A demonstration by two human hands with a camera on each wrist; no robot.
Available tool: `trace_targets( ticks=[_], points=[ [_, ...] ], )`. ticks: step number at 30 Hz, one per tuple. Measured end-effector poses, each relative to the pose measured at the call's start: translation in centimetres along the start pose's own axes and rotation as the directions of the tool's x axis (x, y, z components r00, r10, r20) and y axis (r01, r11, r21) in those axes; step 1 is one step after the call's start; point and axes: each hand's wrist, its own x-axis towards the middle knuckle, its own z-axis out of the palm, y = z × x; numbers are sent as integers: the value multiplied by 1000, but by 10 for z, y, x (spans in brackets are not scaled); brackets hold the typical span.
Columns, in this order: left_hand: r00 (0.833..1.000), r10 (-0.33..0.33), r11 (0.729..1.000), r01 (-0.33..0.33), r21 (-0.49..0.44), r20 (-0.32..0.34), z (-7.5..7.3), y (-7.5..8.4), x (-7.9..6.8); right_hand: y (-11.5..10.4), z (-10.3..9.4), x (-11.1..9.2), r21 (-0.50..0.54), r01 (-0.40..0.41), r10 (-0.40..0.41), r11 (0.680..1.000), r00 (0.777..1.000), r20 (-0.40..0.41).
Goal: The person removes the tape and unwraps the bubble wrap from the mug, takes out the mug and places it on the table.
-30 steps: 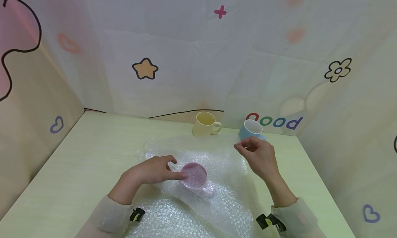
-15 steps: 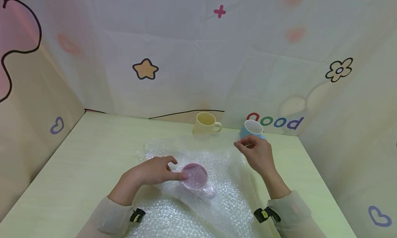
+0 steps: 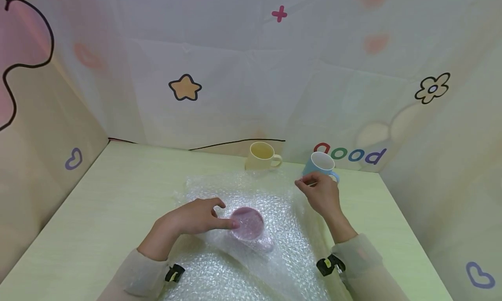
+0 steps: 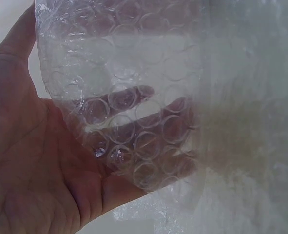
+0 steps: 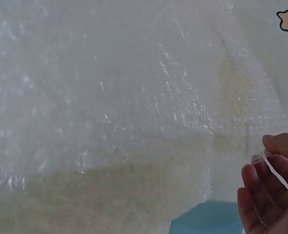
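Note:
A pink mug (image 3: 248, 224) lies among clear bubble wrap (image 3: 290, 240), with a layer of film over it and its handle toward the lower right. My left hand (image 3: 196, 217) is at the mug's left, its thumb tip pressing at the rim through the film. In the left wrist view, the left hand's fingers (image 4: 148, 131) show through the wrap, spread and only slightly bent. Higher on the right, my right hand (image 3: 319, 192) pinches an edge of the bubble wrap between thumb and fingertips. The right wrist view shows the raised sheet (image 5: 109, 97) stretching away from that pinch.
Behind the wrap stands a yellow mug (image 3: 259, 158), handle to the right. A light blue mug (image 3: 313, 164) is just behind my right hand. Printed cloth walls (image 3: 235, 96) enclose the pale green table (image 3: 125, 183) at the back and sides.
My right forearm has swung inward to the left, the fingertips staying almost in place with the wrap edge. My left hand and the pink mug have stayed put.

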Motion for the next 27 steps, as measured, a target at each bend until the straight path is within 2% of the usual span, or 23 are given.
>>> trace_targets(
  ticks=[11, 18, 27],
  points=[
    [1000, -2, 1000, 2, -3, -1, 3, -2, 1, 8, 16, 8, -64, -17, 15, 998, 1000, -19],
    [1000, -6, 1000, 6, 0, 4, 2, 0, 0, 12, 18, 8, -83, -38, 43, 996, 998, 51],
    [1000, -7, 1000, 7, 7, 3, -1, 1, 0, 11, 8, 0, -68, 32, -26, 997, 996, 89]
  ],
)
